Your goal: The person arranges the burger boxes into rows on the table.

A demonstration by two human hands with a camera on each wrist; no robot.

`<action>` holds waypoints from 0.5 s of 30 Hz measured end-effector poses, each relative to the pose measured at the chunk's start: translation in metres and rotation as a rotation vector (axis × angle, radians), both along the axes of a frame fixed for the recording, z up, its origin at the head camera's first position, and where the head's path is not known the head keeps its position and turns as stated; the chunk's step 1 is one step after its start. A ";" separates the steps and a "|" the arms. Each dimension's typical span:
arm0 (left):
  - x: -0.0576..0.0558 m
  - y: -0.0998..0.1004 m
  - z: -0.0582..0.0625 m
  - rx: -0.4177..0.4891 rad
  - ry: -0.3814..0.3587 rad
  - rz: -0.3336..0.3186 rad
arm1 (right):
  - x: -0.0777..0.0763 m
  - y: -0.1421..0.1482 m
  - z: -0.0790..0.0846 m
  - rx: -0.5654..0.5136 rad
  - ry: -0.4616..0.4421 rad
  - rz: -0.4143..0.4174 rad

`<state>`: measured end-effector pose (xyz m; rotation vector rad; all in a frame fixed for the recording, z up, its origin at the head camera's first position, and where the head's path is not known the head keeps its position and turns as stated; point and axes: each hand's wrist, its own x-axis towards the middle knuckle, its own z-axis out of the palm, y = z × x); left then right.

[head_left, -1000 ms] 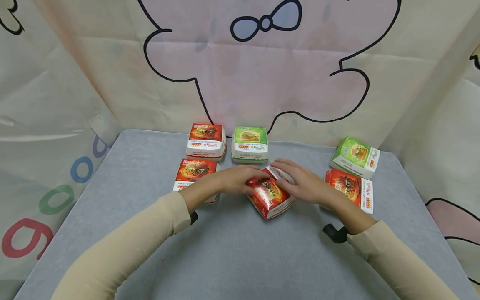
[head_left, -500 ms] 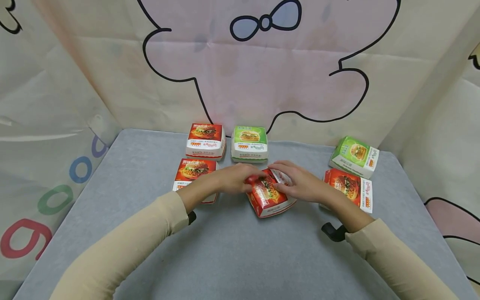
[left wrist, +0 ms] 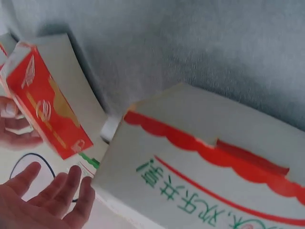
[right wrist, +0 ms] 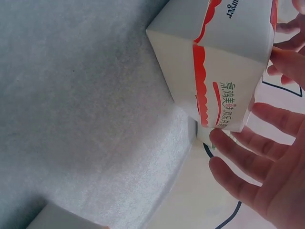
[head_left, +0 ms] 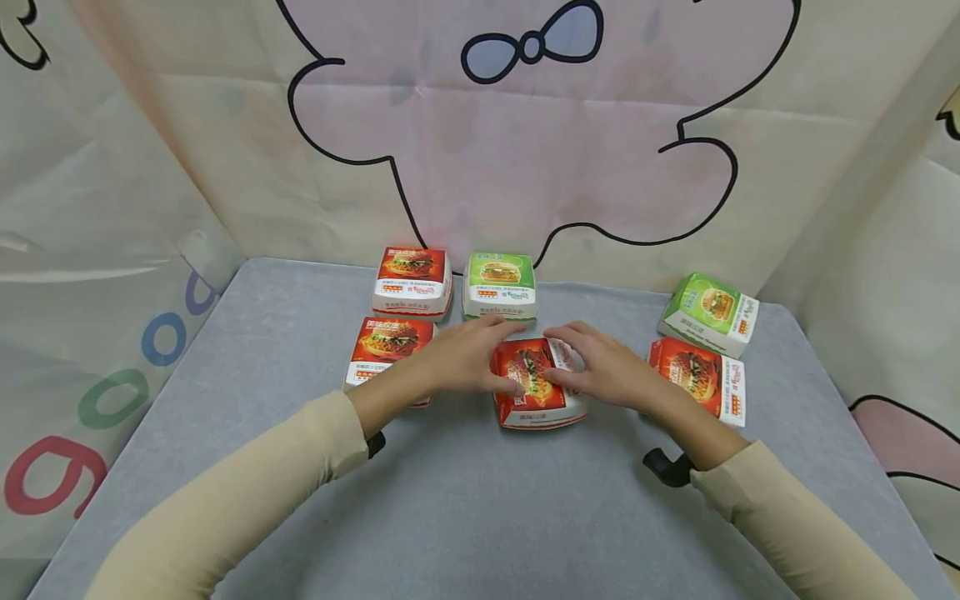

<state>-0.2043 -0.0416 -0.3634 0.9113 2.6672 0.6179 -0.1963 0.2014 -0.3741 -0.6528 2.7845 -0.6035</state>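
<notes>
A red-and-white burger box [head_left: 528, 375] sits on the grey cloth between the two hands. Beside its left edge, the left hand [head_left: 468, 354] has its fingers spread, apart from the box; they are also spread in the left wrist view. At the box's right side, the right hand [head_left: 600, 362] has its thumb over the top and its fingers towards the far edge. In the right wrist view, loosely spread fingers [right wrist: 238, 152] reach right to the white wall of the burger box [right wrist: 228, 67]. Another red burger box [head_left: 390, 342] lies partly hidden behind the left forearm.
At the back stand a red burger box [head_left: 411, 279] and a green burger box [head_left: 499, 283]. To the right, a green burger box [head_left: 711, 312] lies behind a red burger box [head_left: 697, 375]. A printed curtain [head_left: 600, 167] borders the grey-covered table [head_left: 480, 517].
The middle burger box has turned until its front edge lies nearly straight across the view. The left hand has come off it and spread its fingers; the right hand has stayed beside it.
</notes>
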 end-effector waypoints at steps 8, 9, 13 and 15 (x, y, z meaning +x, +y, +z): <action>0.009 0.003 -0.006 -0.062 0.103 -0.043 | 0.005 -0.006 -0.001 0.075 0.050 -0.040; 0.009 0.004 -0.007 -0.060 0.103 -0.051 | 0.005 -0.007 -0.001 0.081 0.052 -0.045; 0.010 0.005 -0.008 -0.049 0.084 -0.082 | 0.007 -0.008 -0.002 0.098 0.063 -0.056; 0.010 0.006 -0.009 -0.053 0.075 -0.091 | 0.007 -0.008 -0.002 0.101 0.072 -0.058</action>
